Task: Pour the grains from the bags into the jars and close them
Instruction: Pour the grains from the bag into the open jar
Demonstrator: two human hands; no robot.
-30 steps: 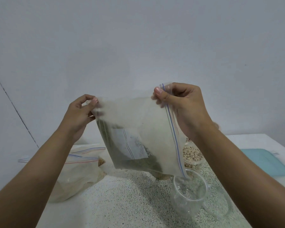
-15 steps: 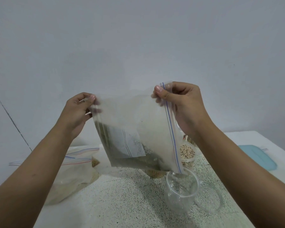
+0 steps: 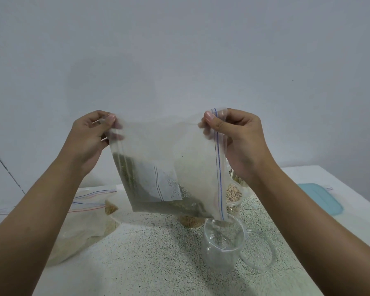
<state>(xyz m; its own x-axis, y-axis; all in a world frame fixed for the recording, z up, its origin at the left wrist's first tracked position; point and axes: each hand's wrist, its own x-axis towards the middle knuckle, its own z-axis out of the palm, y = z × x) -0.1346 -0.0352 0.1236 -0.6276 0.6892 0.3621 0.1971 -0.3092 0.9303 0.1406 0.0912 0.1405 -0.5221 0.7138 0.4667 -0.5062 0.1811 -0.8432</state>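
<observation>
In the head view, a clear zip bag (image 3: 169, 150) is held up above an open glass jar (image 3: 220, 256) and is tilted so that the lower end of its blue-lined zip edge hangs right at the jar's mouth. The bag's upper corner far to the left above the jar is pinched between the thumb and curled fingers of the left hand (image 3: 88, 137). The zip-edge corner straight above the jar is pinched in the same way by the right hand (image 3: 241, 142). Green grains (image 3: 179, 207) are gathered along the bag's lower edge, just left of and above the jar's rim. Whether any grains have landed in the jar cannot be told. A clear round lid (image 3: 259, 252) is laid flat touching the jar on its right. A second jar (image 3: 233, 194), filled with pale beans, is seen just behind the open jar, partly covered by the bag. Well to the left of the jar, other zip bags (image 3: 83, 221) are slumped on the speckled table (image 3: 147, 263). A teal lid (image 3: 319, 198) is laid far to the jar's right.
</observation>
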